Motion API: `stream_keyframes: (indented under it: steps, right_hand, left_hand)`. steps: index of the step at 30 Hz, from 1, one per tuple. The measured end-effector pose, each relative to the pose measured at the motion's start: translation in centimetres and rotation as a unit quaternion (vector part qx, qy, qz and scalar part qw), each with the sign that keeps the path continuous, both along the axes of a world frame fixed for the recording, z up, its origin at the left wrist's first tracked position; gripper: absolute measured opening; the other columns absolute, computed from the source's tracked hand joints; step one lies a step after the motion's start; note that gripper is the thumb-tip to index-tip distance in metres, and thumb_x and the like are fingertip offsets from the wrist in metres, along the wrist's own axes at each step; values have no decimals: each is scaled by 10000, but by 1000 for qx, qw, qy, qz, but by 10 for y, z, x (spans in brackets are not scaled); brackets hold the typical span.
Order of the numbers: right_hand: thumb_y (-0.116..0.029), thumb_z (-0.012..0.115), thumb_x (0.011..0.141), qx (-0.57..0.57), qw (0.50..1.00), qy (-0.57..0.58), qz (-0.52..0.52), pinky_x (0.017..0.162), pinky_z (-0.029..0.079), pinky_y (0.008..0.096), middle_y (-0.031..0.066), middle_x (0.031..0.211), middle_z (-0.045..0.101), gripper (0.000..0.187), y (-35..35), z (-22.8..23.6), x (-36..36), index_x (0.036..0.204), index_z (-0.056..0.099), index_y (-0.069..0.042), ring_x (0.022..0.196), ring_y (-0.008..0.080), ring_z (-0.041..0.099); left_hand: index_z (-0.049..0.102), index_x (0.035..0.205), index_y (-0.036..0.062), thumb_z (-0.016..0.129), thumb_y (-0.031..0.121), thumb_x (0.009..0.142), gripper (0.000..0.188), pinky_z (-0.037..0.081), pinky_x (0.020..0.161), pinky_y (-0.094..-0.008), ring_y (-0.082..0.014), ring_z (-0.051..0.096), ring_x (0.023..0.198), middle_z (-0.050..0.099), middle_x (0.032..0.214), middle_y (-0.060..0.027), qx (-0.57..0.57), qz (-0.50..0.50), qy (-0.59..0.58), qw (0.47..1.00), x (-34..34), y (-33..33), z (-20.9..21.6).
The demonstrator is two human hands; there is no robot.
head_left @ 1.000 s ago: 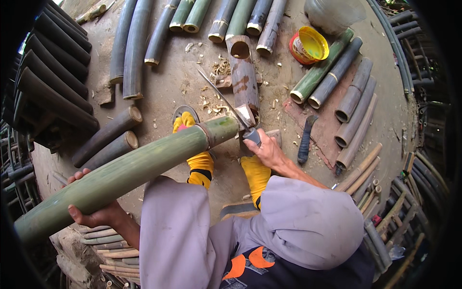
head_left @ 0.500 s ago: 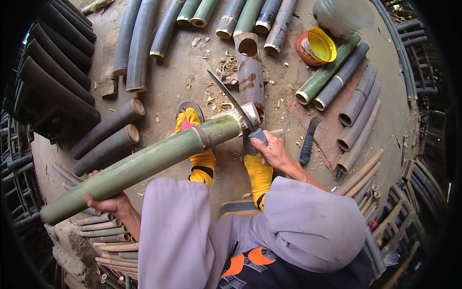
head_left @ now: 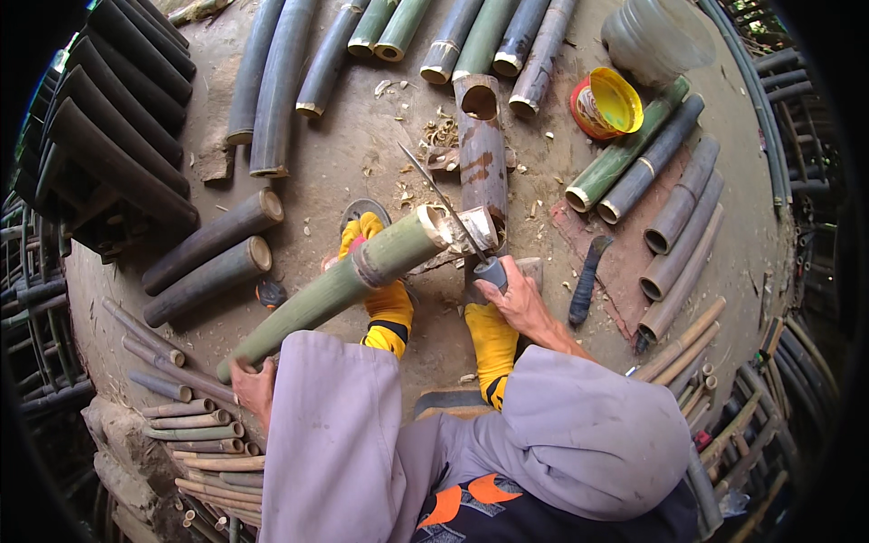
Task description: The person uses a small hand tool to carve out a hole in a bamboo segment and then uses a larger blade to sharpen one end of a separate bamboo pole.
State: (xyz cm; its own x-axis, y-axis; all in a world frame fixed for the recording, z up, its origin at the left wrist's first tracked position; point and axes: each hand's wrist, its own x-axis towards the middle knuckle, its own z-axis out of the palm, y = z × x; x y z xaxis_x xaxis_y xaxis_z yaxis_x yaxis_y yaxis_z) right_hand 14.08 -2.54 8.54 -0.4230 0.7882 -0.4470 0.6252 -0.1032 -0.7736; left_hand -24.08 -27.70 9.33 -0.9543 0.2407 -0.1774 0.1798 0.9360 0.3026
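My left hand [head_left: 255,389] is closed around the lower end of a thick green bamboo tube [head_left: 317,294]. The tube slants up to the right above my left foot, and its pale trimmed end lies close to a small wooden block [head_left: 477,228]. In my right hand [head_left: 523,303] is the grey handle of a long knife [head_left: 450,206], fingers wrapped round it. Its thin blade points up and to the left, passing just beside the tube's far end; whether they touch I cannot tell. Under the block lies a brown notched bamboo piece [head_left: 482,163].
Bamboo tubes [head_left: 281,100] lie along the far side, with more at right. A second dark-handled knife [head_left: 588,281] rests right of my hand. Beyond are a yellow-red tub [head_left: 606,104] and a cloudy plastic container [head_left: 654,41]. Dark tubes [head_left: 118,163] are stacked at left.
The tube's near end has swung up and to the right, with my left hand moving along with it. The knife stays near the tube's far end. The whole view has shifted slightly.
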Motion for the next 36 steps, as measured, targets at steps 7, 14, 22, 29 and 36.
stream_keyframes:
  steps: [7, 14, 22, 29, 36]
  right_hand:
    - [-334, 607, 878, 2, 1000, 13, -17, 666, 491, 438, 235, 815, 634, 425, 2, 7, -3, 1116, 449, -19, 790, 413, 642]
    - [-307, 610, 879, 78, 995, 56, -34, 655, 501, 402, 213, 804, 631, 439, 5, 40, 4, 1150, 450, -1, 759, 350, 659]
    - [-343, 601, 894, 109, 991, 70, -32, 651, 515, 416, 215, 834, 637, 464, -8, 40, 5, 1175, 441, -11, 776, 376, 661]
    - [-308, 589, 908, 117, 991, 58, -6, 657, 511, 436, 244, 854, 632, 446, -8, 34, 15, 1192, 421, -7, 801, 395, 656]
    - [-299, 659, 863, 304, 935, 181, -15, 644, 542, 367, 197, 933, 628, 482, -4, 70, -2, 1154, 463, 31, 759, 309, 672]
  left_hand:
    - [551, 1117, 35, 762, 253, 623, 580, 464, 869, -395, -379, 593, 987, 608, 1017, -206, 45, -467, -105, 877, -33, 79, -14]
    - [572, 1056, -23, 667, 129, 759, 346, 505, 802, -372, -231, 612, 947, 607, 1064, -150, 179, -310, -8, 934, -72, 127, 143]
    - [447, 1219, -99, 461, 323, 859, 554, 368, 1025, -469, -349, 505, 1159, 513, 1208, -244, 672, -183, -217, 684, -27, 176, 247]
    - [412, 1236, -113, 489, 316, 832, 595, 382, 1015, -456, -346, 515, 1108, 524, 1140, -224, 683, -103, -228, 687, 66, 198, 136]
    - [411, 1245, -107, 475, 321, 838, 594, 381, 1014, -441, -331, 506, 1122, 512, 1151, -212, 666, -133, -197, 707, 83, 200, 147]
